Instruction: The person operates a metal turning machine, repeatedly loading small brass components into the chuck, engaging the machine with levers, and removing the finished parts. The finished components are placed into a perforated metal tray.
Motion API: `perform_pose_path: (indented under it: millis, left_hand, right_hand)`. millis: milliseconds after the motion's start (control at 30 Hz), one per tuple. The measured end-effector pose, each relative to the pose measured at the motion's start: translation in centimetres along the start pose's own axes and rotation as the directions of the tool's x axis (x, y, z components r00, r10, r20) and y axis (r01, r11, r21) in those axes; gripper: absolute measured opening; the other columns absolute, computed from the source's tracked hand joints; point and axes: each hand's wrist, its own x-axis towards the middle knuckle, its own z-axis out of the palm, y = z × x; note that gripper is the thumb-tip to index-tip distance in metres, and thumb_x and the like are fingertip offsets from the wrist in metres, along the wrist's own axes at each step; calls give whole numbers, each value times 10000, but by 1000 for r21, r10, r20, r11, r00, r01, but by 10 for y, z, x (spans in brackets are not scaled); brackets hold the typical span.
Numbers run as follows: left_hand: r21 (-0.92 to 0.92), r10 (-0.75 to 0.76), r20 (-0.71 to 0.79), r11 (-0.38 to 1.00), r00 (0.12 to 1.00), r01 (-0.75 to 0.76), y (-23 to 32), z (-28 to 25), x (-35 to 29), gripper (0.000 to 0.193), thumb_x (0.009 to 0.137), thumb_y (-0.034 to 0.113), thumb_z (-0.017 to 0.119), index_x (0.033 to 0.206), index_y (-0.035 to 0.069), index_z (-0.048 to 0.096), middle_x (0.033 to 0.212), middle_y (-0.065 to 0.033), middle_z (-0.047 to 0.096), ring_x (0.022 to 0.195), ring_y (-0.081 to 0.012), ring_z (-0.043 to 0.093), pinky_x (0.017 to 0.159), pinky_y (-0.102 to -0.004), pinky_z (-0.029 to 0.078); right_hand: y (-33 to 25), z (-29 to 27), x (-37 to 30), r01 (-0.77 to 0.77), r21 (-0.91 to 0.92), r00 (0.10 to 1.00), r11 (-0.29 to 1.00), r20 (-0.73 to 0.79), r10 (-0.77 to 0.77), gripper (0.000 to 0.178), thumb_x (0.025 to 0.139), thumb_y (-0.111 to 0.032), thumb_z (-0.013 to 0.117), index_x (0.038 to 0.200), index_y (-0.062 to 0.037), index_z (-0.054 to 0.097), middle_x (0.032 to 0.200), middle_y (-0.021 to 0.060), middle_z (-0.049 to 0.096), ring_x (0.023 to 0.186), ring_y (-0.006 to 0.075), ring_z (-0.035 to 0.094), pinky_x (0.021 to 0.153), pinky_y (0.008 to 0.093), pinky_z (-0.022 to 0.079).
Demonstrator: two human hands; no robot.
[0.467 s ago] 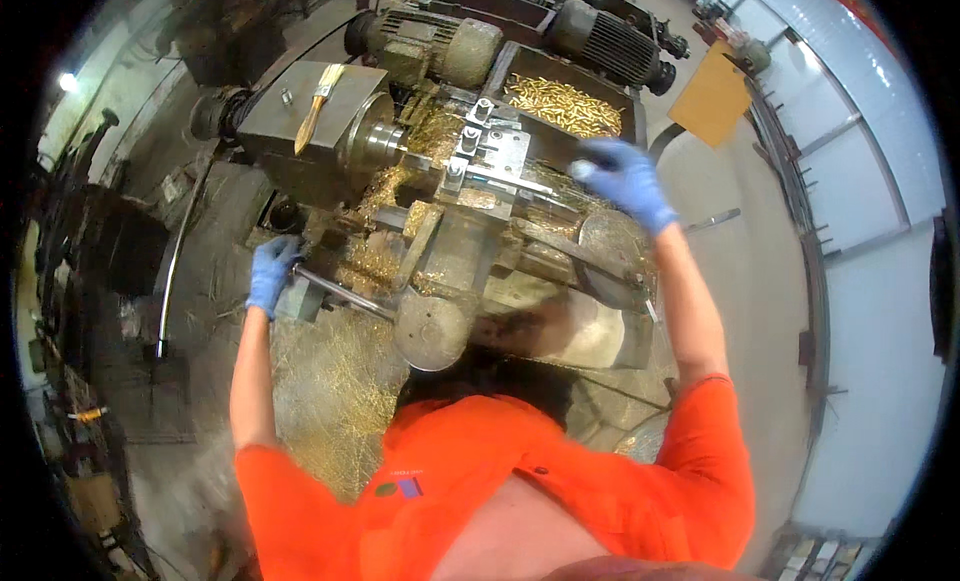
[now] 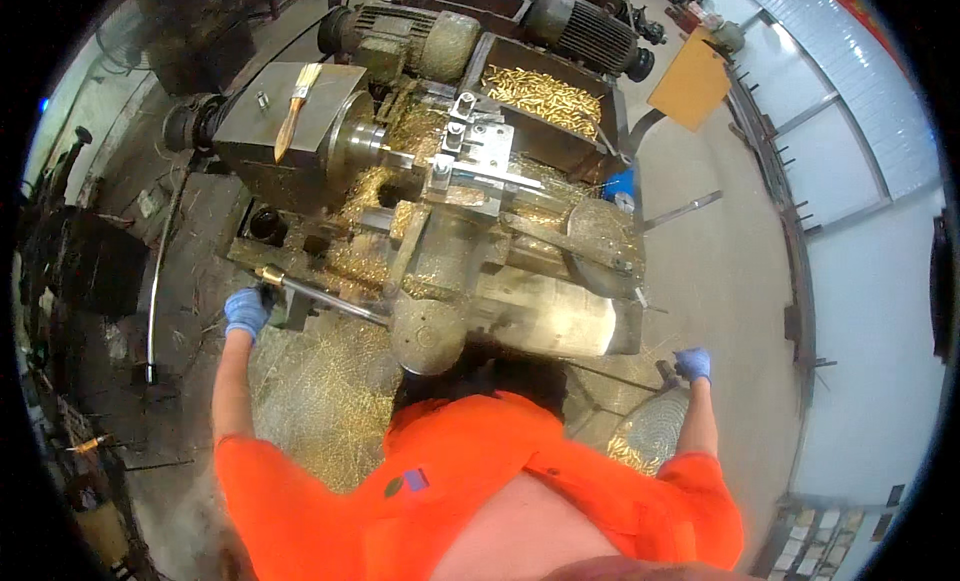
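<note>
A lathe-like machine fills the middle, with a round chuck (image 2: 357, 139) and a tool block with clamps (image 2: 470, 151), both dusted with brass chips. My left hand (image 2: 246, 312), in a blue glove, is closed at the left, just below the brass tip of a steel lever (image 2: 335, 299); what lies inside its fingers is hidden. My right hand (image 2: 692, 365), also gloved, is low at the right with fingers curled, right beside a dark handle (image 2: 667, 374) on a thin rod. Whether it grips that handle or a small part does not show.
A metal box holds many small brass pieces (image 2: 545, 96). More lie in a round pan (image 2: 655, 426) beneath my right forearm. On the headstock rests a paintbrush (image 2: 292, 121). A blue container (image 2: 620, 186) stands behind the machine's right end. Yellow shavings (image 2: 320, 411) cover the lower left.
My right hand has swung from the tool block's right side down to the low right. My left hand has slipped off the lever's end and sits lower, uncovering its brass tip.
</note>
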Motion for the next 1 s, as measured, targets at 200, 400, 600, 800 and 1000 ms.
perform_pose_path:
  millis: [200,400,600,800,1000]
  left_hand:
    - [-549,-454,-228,791,861,271,52,57,-11,405,731,390,611,985,75,607,908,-182,632,837,-358,610,709,-430,487]
    - [-128,-33,89,991,995,45,13,-7,-10,312,766,362,562,939,111,634,893,-176,634,835,-350,603,719,-429,483]
    - [-131,-97,-20,987,995,94,-10,-2,-21,231,763,320,564,887,149,657,860,-145,643,818,-345,610,708,-431,486]
    - [-326,-287,-534,938,795,119,-70,-113,-72,259,814,267,568,1027,130,621,933,-135,637,824,-318,612,737,-376,486]
    - [-235,-485,-294,872,823,430,-152,-107,-116,451,791,316,605,1168,79,538,1091,-151,595,1014,-321,555,855,-388,437]
  right_hand:
    - [-40,-46,-9,-88,850,927,519,-121,355,201,724,-178,692,808,3,665,633,48,613,516,112,536,478,265,424]
    - [-63,-115,15,82,783,914,616,-306,267,259,729,-177,710,890,21,663,754,82,667,649,118,598,619,263,485]
    - [-126,-186,21,300,751,912,588,-408,55,295,736,-187,707,951,9,661,863,102,678,747,129,622,690,267,492]
    - [-209,-256,23,526,569,811,632,-560,-171,290,748,-206,698,941,7,660,841,99,679,731,124,618,683,269,489]
    - [-332,-345,13,713,364,677,599,-579,-454,345,735,-335,683,856,-13,664,772,115,660,725,205,623,707,317,477]
